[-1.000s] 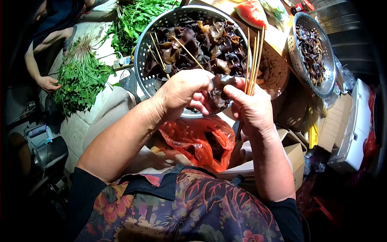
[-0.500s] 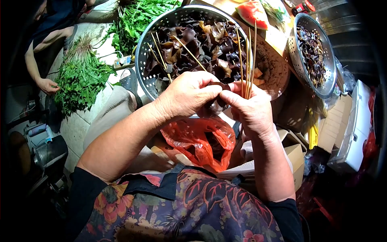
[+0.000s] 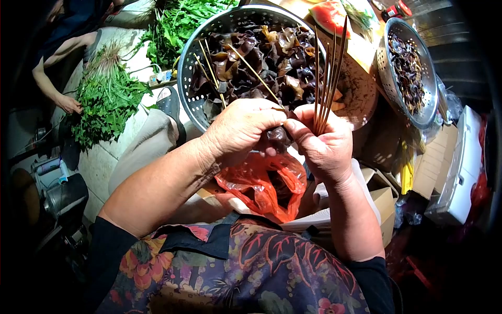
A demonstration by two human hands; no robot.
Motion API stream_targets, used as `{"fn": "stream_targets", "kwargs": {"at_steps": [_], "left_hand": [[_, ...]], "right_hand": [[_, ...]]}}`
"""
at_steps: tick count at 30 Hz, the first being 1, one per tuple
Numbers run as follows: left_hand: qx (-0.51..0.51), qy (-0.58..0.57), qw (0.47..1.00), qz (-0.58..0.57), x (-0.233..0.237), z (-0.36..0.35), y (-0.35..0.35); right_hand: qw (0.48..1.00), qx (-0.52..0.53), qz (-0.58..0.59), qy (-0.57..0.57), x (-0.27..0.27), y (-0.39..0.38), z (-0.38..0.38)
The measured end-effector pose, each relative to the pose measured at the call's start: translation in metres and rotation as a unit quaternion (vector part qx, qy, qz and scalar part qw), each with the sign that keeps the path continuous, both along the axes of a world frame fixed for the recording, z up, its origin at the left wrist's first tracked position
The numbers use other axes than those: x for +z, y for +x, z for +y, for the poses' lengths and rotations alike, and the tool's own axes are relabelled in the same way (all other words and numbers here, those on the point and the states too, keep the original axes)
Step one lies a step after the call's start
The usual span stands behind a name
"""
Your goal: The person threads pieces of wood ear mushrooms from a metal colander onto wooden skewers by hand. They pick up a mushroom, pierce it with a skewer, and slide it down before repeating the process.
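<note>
Hands meet just in front of the near rim of the big colander. The left hand is curled, thumb and fingertips pinched on a dark piece of wood-ear fungus. The right hand presses its thumb to the same piece from the other side, while its fingers are closed round a bundle of bamboo skewers that stand up across the bowl's edge. The piece sits between the two thumbs, in the air above an orange plastic bag. Behind it the colander is heaped with more fungus, with loose skewers lying across it. Room is tight: a smaller colander to the right, cardboard boxes beside the right forearm, and greens on the left, where another person's hand rests.
</note>
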State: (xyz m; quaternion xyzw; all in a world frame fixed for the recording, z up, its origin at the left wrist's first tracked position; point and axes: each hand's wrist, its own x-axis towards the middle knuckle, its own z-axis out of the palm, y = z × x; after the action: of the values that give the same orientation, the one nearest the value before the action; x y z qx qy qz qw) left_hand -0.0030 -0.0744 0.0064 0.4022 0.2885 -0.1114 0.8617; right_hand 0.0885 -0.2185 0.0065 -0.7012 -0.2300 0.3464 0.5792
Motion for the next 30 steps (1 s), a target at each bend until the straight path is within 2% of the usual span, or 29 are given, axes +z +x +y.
{"fn": "stream_targets", "kwargs": {"at_steps": [4,6,9,10,11,13,14,17,19,23,25,27,30], "left_hand": [[0.016,-0.023,1.0,-0.005,-0.006,0.0,-0.004],[0.028,-0.045,0.998,0.019,-0.005,-0.001,-0.005],[0.047,-0.064,0.997,0.027,-0.003,-0.002,-0.006],[0.052,-0.06,0.997,0.011,0.0,-0.002,-0.005],[0.058,-0.056,0.997,-0.005,0.002,0.0,-0.005],[0.04,-0.04,0.998,-0.005,0.004,0.001,-0.004],[0.025,-0.027,0.999,-0.021,0.0,0.002,-0.005],[0.013,0.004,0.998,-0.057,-0.003,0.006,-0.008],[0.077,0.022,0.997,0.005,-0.002,0.009,-0.01],[0.226,0.043,0.973,-0.009,-0.013,0.026,-0.013],[0.228,0.064,0.972,0.005,-0.015,0.04,-0.018],[0.243,0.059,0.968,-0.018,-0.017,0.046,-0.017],[0.244,0.067,0.967,-0.028,-0.013,0.053,-0.018]], "right_hand": [[0.998,0.005,-0.069,0.008,-0.003,-0.001,0.002],[0.988,0.028,-0.147,0.038,-0.006,0.0,0.004],[0.983,0.026,-0.171,0.064,-0.007,0.001,0.006],[0.997,-0.018,-0.079,0.018,-0.004,-0.003,0.005],[0.998,-0.038,0.0,0.041,0.001,-0.003,0.008],[0.994,-0.079,0.059,0.05,0.008,-0.005,0.012],[0.995,-0.088,0.028,0.047,0.001,-0.005,0.012],[0.989,-0.116,0.068,0.062,-0.001,-0.006,0.016],[0.974,-0.182,0.118,0.07,0.0,-0.003,0.021],[0.972,-0.185,0.129,0.064,-0.003,0.006,0.023],[0.985,-0.138,0.1,-0.027,-0.002,0.0,0.029],[0.998,-0.038,0.021,-0.055,-0.03,-0.002,0.024],[0.988,0.04,-0.055,-0.14,-0.038,-0.001,0.025]]}}
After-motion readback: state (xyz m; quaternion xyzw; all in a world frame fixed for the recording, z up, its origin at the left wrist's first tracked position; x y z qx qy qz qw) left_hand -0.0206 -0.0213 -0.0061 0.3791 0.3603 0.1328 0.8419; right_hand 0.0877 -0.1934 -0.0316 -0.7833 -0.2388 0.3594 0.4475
